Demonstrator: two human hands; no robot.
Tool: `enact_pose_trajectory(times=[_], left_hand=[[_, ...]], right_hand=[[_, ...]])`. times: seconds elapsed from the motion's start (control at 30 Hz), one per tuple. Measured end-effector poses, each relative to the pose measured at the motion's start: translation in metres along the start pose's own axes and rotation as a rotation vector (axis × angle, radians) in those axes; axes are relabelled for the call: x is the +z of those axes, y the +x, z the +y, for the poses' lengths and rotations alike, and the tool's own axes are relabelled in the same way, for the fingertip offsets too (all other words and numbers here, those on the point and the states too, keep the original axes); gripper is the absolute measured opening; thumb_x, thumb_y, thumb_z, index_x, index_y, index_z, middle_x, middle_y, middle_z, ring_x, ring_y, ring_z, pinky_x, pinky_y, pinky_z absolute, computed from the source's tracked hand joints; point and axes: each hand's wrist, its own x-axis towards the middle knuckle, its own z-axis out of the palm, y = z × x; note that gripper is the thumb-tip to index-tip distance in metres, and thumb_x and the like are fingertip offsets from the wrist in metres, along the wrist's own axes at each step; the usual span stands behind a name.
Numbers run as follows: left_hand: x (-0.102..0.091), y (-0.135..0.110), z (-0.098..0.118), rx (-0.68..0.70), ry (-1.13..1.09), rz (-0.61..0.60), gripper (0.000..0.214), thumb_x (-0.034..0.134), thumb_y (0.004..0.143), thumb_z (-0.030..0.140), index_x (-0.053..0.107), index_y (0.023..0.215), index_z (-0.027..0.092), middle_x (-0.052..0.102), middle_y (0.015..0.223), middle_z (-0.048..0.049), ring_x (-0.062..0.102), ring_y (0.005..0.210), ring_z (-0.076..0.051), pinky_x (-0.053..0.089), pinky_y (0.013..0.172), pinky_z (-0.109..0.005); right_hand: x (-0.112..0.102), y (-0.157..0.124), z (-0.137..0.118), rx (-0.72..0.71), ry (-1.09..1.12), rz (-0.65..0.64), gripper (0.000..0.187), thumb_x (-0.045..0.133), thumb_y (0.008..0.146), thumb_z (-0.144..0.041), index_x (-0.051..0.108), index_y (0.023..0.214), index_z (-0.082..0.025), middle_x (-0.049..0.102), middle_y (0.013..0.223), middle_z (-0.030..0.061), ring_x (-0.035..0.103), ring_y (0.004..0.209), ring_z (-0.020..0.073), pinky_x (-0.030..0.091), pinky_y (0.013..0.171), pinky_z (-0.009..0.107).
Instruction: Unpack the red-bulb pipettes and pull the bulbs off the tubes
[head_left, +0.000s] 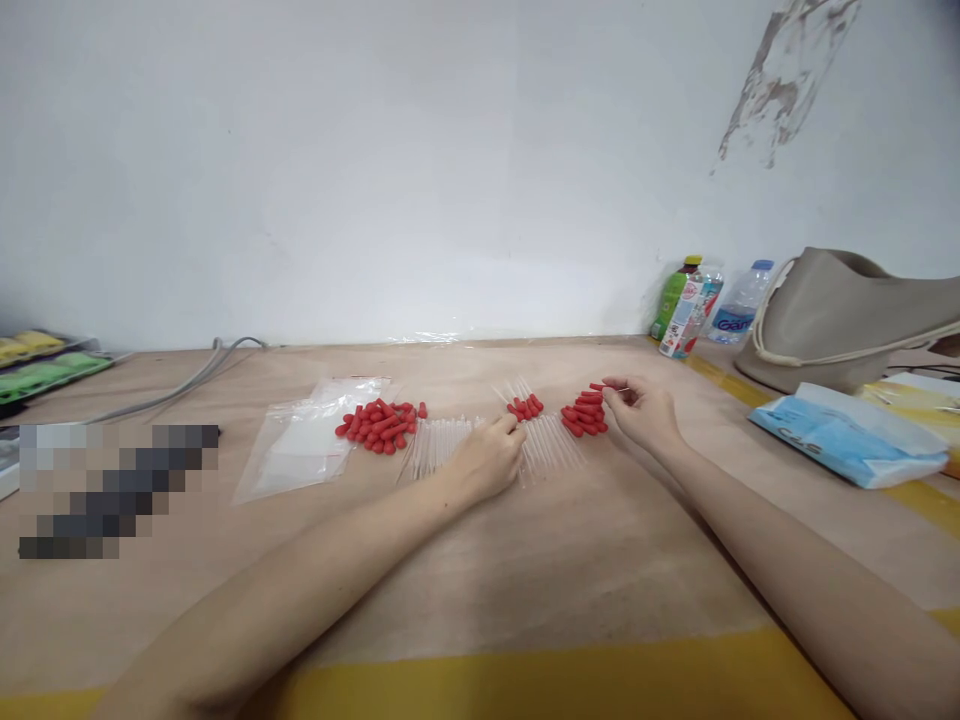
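Observation:
My left hand (pixel 491 455) rests over a row of thin clear glass tubes (pixel 439 445), its fingers curled and pinched together; what they hold, if anything, is hidden. More tubes (pixel 551 448) fan out to its right. Just beyond its fingertips lie several red rubber bulbs (pixel 527 406) with clear tubes pointing away from me. My right hand (pixel 641 408) is closed in a pinch at a red dropper bulb (pixel 596 387), above a small pile of red bulbs (pixel 583 416). A larger heap of red bulbs (pixel 381 425) sits to the left of the tubes.
Clear plastic bags (pixel 300 440) lie left of the heap. Bottles (pixel 739 305) and a carton (pixel 684 318) stand at the back right, near a grey-beige bag (pixel 832 320) and a blue packet (pixel 847 435). A grey cable (pixel 172 388) runs along the left, and a wall (pixel 375 180) closes the back.

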Motion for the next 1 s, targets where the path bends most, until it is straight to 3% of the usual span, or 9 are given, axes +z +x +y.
enact_pose_trajectory(times=[0.13,0.23,0.4,0.6,0.7,0.87,1.0], left_hand=[[-0.001,-0.005,0.007,-0.010,-0.085,0.016,0.023,0.047,0.083,0.031,0.057,0.075,0.013,0.055,0.075,-0.0087,0.053,0.074,-0.021,0.047,0.069,-0.034],[-0.005,-0.014,0.007,0.035,-0.146,0.094,0.032,0.048,0.082,0.043,0.059,0.083,0.013,0.056,0.080,-0.0105,0.053,0.079,-0.022,0.047,0.071,-0.035],[-0.019,-0.045,-0.013,0.076,-0.120,0.213,0.028,0.050,0.081,0.038,0.060,0.096,0.016,0.058,0.098,-0.0106,0.052,0.092,-0.023,0.043,0.080,-0.037],[-0.028,-0.080,-0.046,-0.089,-0.043,0.309,0.016,0.051,0.082,0.026,0.064,0.088,0.019,0.060,0.095,-0.0077,0.052,0.092,-0.022,0.042,0.080,-0.039],[-0.026,-0.081,-0.050,-0.191,-0.079,0.322,0.018,0.049,0.083,0.025,0.065,0.084,0.019,0.059,0.093,-0.0072,0.052,0.089,-0.021,0.042,0.080,-0.039],[-0.022,-0.076,-0.049,-0.208,-0.107,0.278,0.019,0.049,0.083,0.026,0.066,0.082,0.019,0.059,0.093,-0.0073,0.051,0.088,-0.021,0.042,0.080,-0.040],[-0.021,-0.078,-0.049,-0.225,-0.108,0.277,0.018,0.050,0.082,0.026,0.066,0.081,0.019,0.059,0.094,-0.0072,0.051,0.089,-0.021,0.042,0.080,-0.040]], right_hand=[[-0.001,-0.001,0.000,-0.006,-0.038,-0.026,0.025,0.054,0.068,-0.031,0.063,0.085,-0.015,0.064,0.076,0.0056,0.052,0.059,0.0133,0.042,0.058,0.028],[-0.004,-0.002,-0.002,-0.074,-0.129,-0.056,0.019,0.056,0.067,-0.033,0.062,0.077,-0.018,0.064,0.075,0.0034,0.052,0.064,0.0152,0.041,0.060,0.029],[-0.004,-0.003,-0.001,-0.168,-0.226,-0.086,0.021,0.056,0.070,-0.040,0.065,0.069,-0.021,0.063,0.070,0.0036,0.051,0.067,0.0181,0.040,0.064,0.031],[-0.002,0.003,-0.008,-0.205,-0.246,0.089,0.024,0.051,0.075,-0.037,0.064,0.069,-0.018,0.062,0.071,0.0053,0.051,0.069,0.0184,0.039,0.067,0.031],[0.006,0.003,-0.026,-0.278,-0.274,-0.012,0.022,0.051,0.076,-0.033,0.064,0.068,-0.018,0.063,0.074,0.0055,0.053,0.072,0.0184,0.037,0.069,0.031],[0.038,-0.006,-0.067,-0.327,-0.416,-0.284,0.023,0.051,0.077,-0.036,0.065,0.065,-0.022,0.064,0.073,0.0037,0.052,0.079,0.0206,0.030,0.072,0.035],[0.066,-0.005,-0.090,-0.218,-0.585,-0.372,0.024,0.048,0.078,-0.036,0.065,0.073,-0.020,0.064,0.083,0.0078,0.052,0.085,0.0231,0.029,0.073,0.037]])
